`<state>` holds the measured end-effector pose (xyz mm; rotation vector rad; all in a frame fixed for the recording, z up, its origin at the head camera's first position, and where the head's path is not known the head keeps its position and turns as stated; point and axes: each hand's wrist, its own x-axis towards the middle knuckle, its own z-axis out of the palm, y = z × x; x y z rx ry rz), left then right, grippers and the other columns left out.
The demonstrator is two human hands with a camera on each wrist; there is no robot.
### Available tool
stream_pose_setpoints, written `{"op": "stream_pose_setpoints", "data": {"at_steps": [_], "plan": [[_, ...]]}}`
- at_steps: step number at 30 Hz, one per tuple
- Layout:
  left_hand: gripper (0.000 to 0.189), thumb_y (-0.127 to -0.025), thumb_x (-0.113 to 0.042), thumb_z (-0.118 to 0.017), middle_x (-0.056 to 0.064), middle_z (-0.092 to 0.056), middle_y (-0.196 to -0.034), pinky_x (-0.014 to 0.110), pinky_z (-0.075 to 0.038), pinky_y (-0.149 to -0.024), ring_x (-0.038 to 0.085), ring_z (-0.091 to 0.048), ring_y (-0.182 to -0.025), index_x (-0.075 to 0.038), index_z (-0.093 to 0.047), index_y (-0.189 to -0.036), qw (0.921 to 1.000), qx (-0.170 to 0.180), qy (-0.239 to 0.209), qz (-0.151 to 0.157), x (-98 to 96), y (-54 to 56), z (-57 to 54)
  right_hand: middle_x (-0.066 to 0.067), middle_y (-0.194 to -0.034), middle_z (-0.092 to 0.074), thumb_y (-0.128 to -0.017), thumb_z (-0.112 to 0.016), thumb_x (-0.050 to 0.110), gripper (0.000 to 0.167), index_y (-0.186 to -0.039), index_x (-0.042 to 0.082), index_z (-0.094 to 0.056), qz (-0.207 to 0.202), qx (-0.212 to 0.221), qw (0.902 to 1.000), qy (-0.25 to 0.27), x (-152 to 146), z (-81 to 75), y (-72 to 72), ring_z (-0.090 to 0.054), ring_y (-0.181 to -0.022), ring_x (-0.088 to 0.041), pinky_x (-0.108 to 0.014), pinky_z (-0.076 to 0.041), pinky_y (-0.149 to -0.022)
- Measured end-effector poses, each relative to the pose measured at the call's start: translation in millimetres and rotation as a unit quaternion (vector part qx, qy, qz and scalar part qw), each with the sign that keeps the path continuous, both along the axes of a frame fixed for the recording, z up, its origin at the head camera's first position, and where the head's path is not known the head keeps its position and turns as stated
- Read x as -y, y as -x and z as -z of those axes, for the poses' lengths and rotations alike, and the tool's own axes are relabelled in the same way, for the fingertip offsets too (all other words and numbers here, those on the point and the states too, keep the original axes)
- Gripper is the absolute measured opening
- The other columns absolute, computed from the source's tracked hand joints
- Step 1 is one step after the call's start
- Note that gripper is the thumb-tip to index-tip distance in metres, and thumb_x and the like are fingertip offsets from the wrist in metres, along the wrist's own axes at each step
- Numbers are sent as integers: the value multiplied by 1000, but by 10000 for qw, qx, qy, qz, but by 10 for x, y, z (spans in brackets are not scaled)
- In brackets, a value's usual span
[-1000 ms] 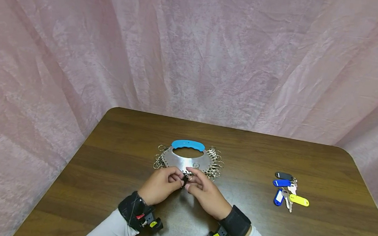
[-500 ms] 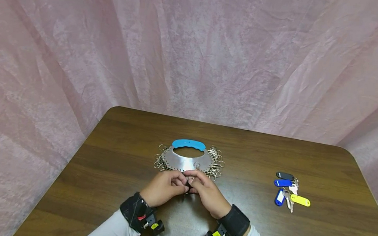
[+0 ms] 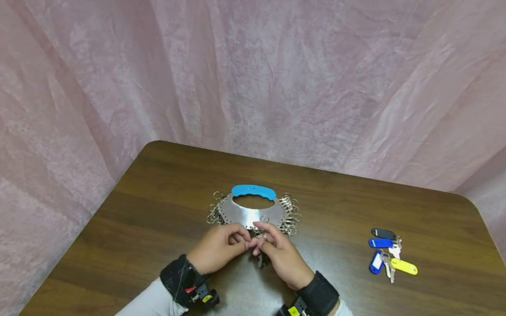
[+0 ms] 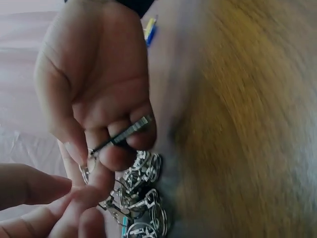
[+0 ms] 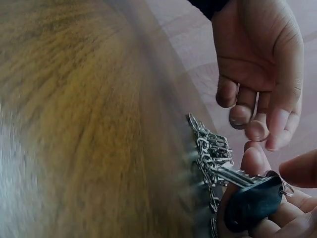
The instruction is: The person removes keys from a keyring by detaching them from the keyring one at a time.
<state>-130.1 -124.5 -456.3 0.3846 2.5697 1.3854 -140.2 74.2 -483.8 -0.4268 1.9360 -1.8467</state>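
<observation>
My right hand pinches the small ring of a key with a black tag between thumb and index finger. The key and tag lie along its curled lower fingers. My left hand meets it fingertip to fingertip, its fingers loosely bent with nothing seen between them. Just beyond both hands lies a metal key holder plate with a blue handle. Metal clips and rings hang along its curved edge, and the hands hide part of the near edge.
On the right of the brown table lie several tagged keys: a black tag, a blue tag, another blue tag with a white label and a yellow tag. A pink curtain hangs behind the table.
The black tag has passed from my left fingers to my right hand and now hangs below it. My left fingers have let go. The plate stays on the table.
</observation>
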Motion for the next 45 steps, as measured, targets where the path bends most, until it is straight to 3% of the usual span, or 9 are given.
{"op": "stream_pose_setpoints", "data": {"at_steps": [8,18,23,28,36,41,45], "plan": [[17,-92,-8,-67,-2,-68,-99,27,-50,-77,10,-59,-85,-13,-74,-106,9952,-752,590,-217,-26,98,-30,-32,-113,-68,-106,-39,5,51,-155,-1,-27,-22,-285,9992,-275,-54,-35,20,-61,-79,-11,-23,-52,-71],[26,-97,-10,-60,2,-74,-118,35,-52,-88,14,-66,-101,-15,-74,-117,9935,-852,689,314,-100,286,-30,-25,-107,-71,-106,-40,5,48,-153,3,-31,102,-662,9950,-745,-115,-42,41,-60,-75,-14,-25,-52,-68],[22,-98,-14,-59,0,-76,-109,28,-53,-79,11,-67,-90,-14,-76,-113,9926,-802,847,347,-137,342,-7,-21,-105,-71,-107,-40,6,46,-152,4,-34,117,-681,9943,-807,-122,-39,43,-59,-74,-15,-25,-52,-67],[14,-94,-13,-66,-3,-72,-94,21,-47,-68,6,-57,-76,-15,-79,-100,9900,-936,976,410,-165,340,24,-14,-101,-72,-106,-42,5,43,-149,4,-39,88,-925,9899,-1069,-110,-34,38,-59,-73,-15,-24,-50,-64],[8,-86,-11,-74,-6,-66,-83,22,-46,-68,7,-56,-75,-18,-72,-83,9904,-1059,814,364,-187,336,44,-7,-98,-72,-105,-45,5,43,-147,12,-43,134,-1349,9792,-1511,-97,-43,15,-61,-73,-17,-23,-50,-69],[11,-89,-8,-71,-4,-71,-88,24,-51,-74,8,-63,-84,-18,-73,-87,9916,-1084,626,336,-199,345,39,-7,-98,-71,-103,-48,5,44,-146,12,-44,224,-1503,9756,-1586,-122,-55,26,-61,-73,-17,-24,-50,-72],[11,-90,-7,-71,-1,-73,-93,27,-53,-78,10,-67,-89,-17,-74,-91,9905,-1213,546,349,-210,346,44,-10,-98,-70,-102,-51,4,35,-136,11,-51,340,-1453,9767,-1543,-137,-49,36,-62,-71,-18,-24,-50,-71]]}}
